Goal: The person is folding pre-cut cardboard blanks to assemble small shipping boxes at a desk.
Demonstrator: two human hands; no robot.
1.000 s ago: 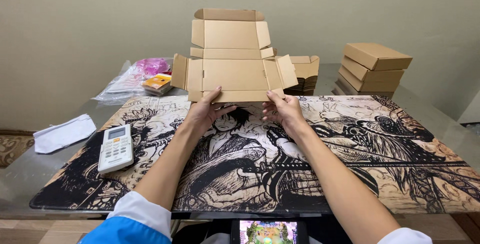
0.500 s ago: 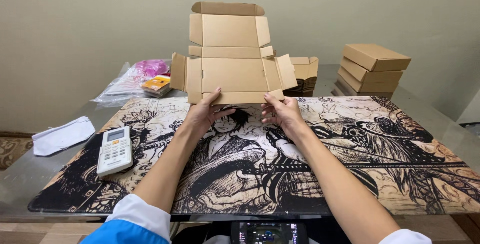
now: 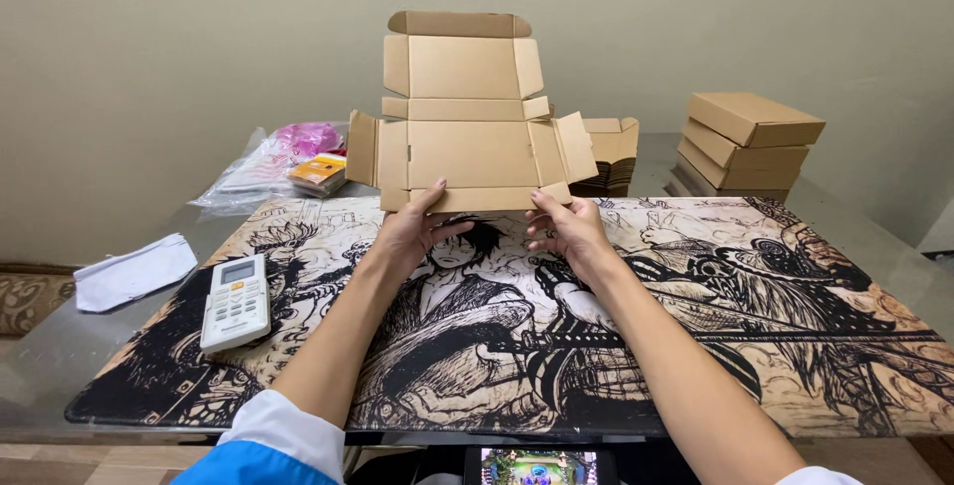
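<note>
I see left hand (image 3: pixel 409 232) and right hand (image 3: pixel 566 230) both gripping near edge of flat cardboard box (image 3: pixel 467 152), fingers pinched on fold. Box stands unfolded, flaps out to sides, lid up, at far middle of picture desk mat (image 3: pixel 795 346). White remote (image 3: pixel 237 301) lies on mat, near left. White paper (image 3: pixel 134 271) further left on glass table (image 3: pixel 45 366). Plastic bag with pink thing (image 3: pixel 278 152) far left. Stack of folded boxes (image 3: pixel 745 147) far right. Phone (image 3: pixel 537 467) at near edge, screen lit.
</note>
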